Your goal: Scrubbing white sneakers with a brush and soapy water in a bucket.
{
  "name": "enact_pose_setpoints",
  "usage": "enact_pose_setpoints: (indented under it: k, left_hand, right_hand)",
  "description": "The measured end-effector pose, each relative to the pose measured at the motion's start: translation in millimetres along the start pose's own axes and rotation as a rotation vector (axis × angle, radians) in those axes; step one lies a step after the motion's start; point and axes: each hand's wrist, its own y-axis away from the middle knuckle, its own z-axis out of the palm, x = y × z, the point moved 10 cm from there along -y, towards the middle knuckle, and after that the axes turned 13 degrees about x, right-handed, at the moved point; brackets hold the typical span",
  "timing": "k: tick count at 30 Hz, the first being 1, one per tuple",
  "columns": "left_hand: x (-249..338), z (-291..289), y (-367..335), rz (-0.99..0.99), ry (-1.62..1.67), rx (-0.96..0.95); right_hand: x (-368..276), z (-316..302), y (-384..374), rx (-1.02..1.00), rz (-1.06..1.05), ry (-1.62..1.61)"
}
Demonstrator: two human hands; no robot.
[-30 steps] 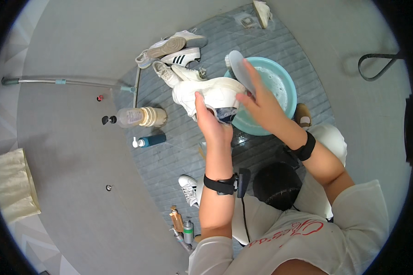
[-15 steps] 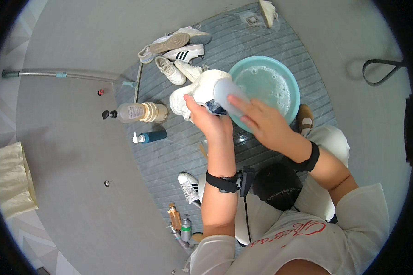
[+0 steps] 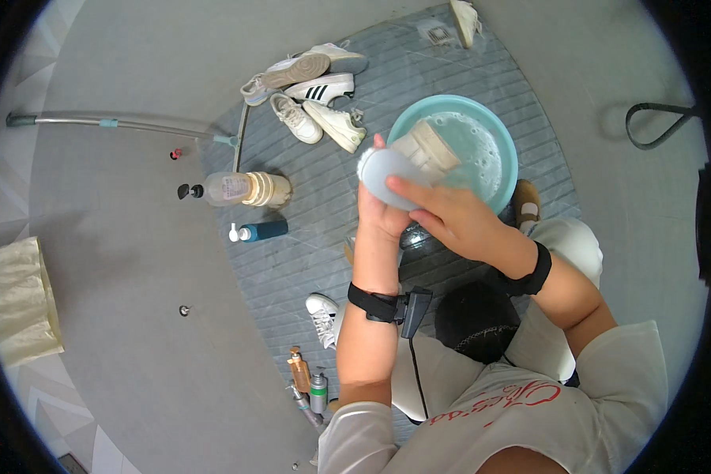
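My left hand is closed round a white shoe, its pale sole turned up over the near left part of a light-blue basin. The basin holds sudsy water. A scrubbing brush with a pale grey back and white bristles is gripped in my right hand, close over the shoe. Brush and fingers cover the nearer part of the shoe, so I cannot make out where the bristles touch it.
Several shoes lie piled beyond the basin to the left. A pump bottle and a blue bottle lie nearby. A long-handled squeegee leans at the left. More bottles stand lower left; another shoe is at the far edge.
The shoe has turned from its white upper to its sole and moved right, over the basin. The brush has shifted slightly left and down with my right hand.
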Motion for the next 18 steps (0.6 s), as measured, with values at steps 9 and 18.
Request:
enact_pose_setpoints:
  k: [9, 18]
  left_hand:
    - [-12.9, 11.2, 3.4, 0.127, -0.151, 0.057]
    - [14.8, 26.6, 9.9, 0.273, 0.156, -0.040]
  right_hand:
    - [4.4, -12.3, -6.8, 0.011, 0.043, -0.192]
    - [10.2, -41.5, -15.6, 0.355, -0.046, -0.240]
